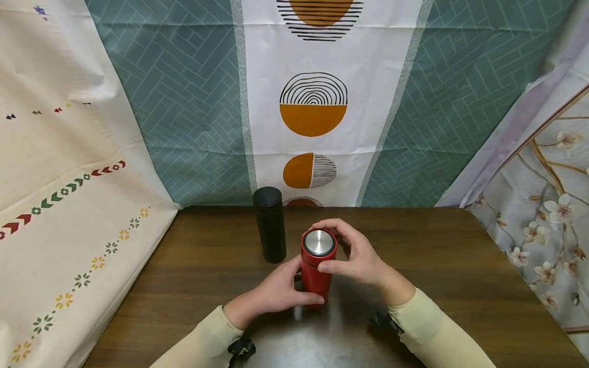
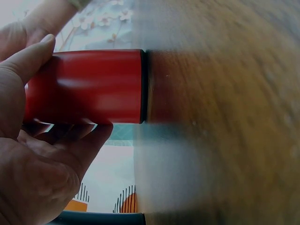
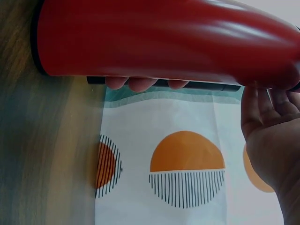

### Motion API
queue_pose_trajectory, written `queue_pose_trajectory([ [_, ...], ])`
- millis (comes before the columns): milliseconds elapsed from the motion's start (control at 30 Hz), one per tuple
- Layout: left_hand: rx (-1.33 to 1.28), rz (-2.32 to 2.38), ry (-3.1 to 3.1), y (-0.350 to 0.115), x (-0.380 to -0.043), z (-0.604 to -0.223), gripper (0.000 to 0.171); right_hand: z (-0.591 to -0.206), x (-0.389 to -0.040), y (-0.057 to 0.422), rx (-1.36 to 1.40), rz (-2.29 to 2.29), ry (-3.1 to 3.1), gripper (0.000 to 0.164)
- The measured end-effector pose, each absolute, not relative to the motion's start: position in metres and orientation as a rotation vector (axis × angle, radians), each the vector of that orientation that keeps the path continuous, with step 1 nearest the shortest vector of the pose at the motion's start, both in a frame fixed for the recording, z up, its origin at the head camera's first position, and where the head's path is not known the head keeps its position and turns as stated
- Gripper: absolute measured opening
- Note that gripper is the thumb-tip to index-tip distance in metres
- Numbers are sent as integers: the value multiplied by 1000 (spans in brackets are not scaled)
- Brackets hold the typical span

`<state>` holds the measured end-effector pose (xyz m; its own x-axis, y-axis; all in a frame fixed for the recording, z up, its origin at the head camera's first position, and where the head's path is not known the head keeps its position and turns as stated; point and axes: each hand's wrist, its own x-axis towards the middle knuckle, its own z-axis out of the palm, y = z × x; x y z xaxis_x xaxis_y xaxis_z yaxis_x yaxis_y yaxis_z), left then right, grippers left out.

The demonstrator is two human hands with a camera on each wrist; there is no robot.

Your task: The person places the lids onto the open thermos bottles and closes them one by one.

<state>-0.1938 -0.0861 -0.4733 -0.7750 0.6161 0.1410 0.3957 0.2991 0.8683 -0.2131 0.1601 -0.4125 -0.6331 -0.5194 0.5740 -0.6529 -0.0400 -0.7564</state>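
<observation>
A red thermos flask (image 1: 316, 280) with a silver-topped lid (image 1: 319, 242) stands upright on the wooden table. Low on its body, my left hand (image 1: 284, 290) grips it from the left, thumb across the front and fingers round the back. My right hand (image 1: 357, 256) holds the lid end from the right, thumb in front and fingers behind. In the left wrist view the red flask (image 2: 98, 86) has its black base ring down at the table. The right wrist view shows the flask (image 3: 154, 40) with left-hand fingertips (image 3: 142, 84) along its far side.
A black flask (image 1: 270, 225) stands upright behind and left of the red one. The brown wooden table (image 1: 207, 250) meets a patterned teal and white cloth (image 1: 198, 102) at its back edge. Embroidered cloth (image 1: 60, 245) hangs at the left, floral cloth (image 1: 543, 225) at the right.
</observation>
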Motion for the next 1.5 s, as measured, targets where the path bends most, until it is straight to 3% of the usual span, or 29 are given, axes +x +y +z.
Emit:
queue_pose_trajectory([
  [1100,934,1471,2343,-87,-195,-476,75,-413,-212,157,1216,1720,-2136,78],
  [1500,914,1483,2341,-86,-194,-476,70,-416,-220,157,1558,1907,-1938,71],
])
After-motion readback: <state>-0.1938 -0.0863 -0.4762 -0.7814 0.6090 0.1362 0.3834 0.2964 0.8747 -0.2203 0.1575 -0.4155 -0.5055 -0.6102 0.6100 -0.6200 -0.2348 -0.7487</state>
